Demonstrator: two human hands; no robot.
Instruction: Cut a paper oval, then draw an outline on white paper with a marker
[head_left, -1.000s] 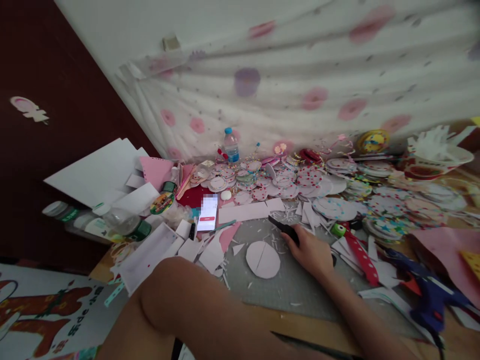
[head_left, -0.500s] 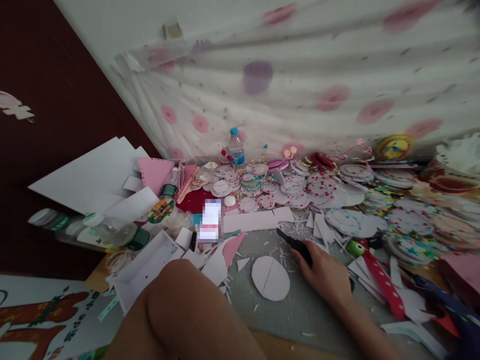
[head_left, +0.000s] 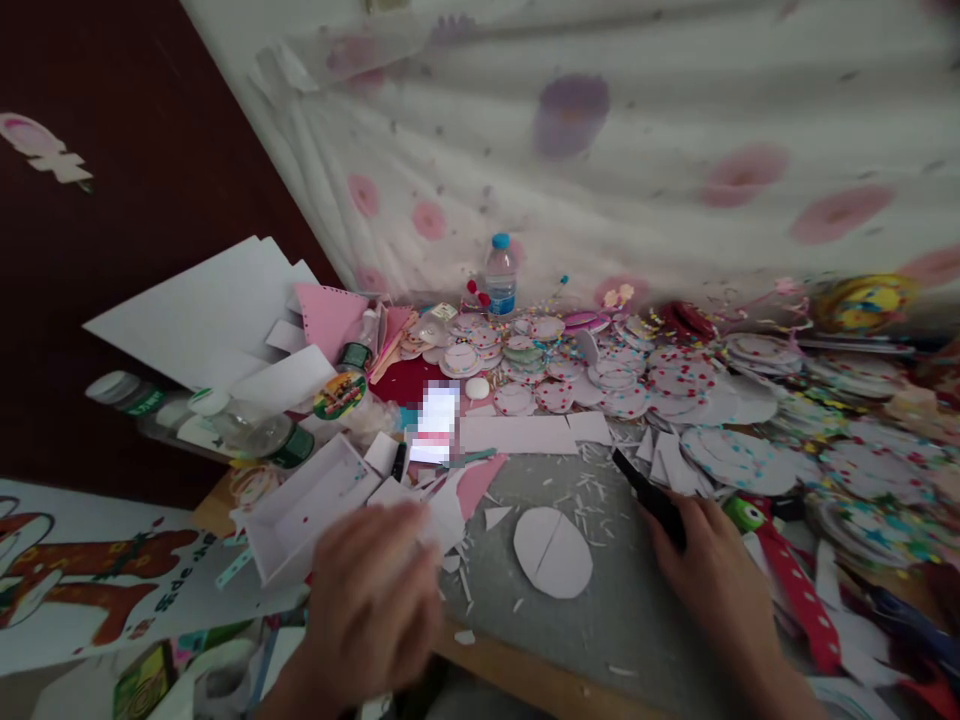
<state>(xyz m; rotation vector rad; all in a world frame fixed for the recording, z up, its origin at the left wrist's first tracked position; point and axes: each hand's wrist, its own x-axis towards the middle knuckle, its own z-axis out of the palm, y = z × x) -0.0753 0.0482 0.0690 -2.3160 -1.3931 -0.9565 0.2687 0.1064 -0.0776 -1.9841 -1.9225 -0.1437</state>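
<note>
- Right hand [head_left: 716, 572]: its grip is clamped round the handle of a black craft knife [head_left: 658, 505], fingers wrapped along it.
- Left hand [head_left: 375, 600]: raised at the near edge of the surface [head_left: 517, 672], blurred by motion; whether its fingers are together or apart I cannot tell, nor is anything plainly seen in it.
- The white paper disc [head_left: 553, 553] lies flat on the grey cutting mat [head_left: 637, 640], between the two hands and apart from both. From the right hand it is to the left; that hand looks slightly nearer.
- Being round, the disc has no clear long axis, but a straight line crosses its middle, slanting from near left to far right. The knife slants the other way, its tip far left of the grip, beyond the disc and to its right.
- Past the disc, a long white paper strip [head_left: 517, 435] lies crosswise near the mat's far edge; thin white slivers [head_left: 589, 490] are scattered close to the knife tip.
- An open white box [head_left: 315, 508] sits beyond the left hand and to its left, with a few tiny specks inside.
- Farther left, a clear plastic bottle [head_left: 259, 430] lies on its side; its contents are hard to make out.
- A blue-capped bottle [head_left: 501, 280] stands upright at the back, behind heaps of bead-trimmed discs [head_left: 679, 375].
</note>
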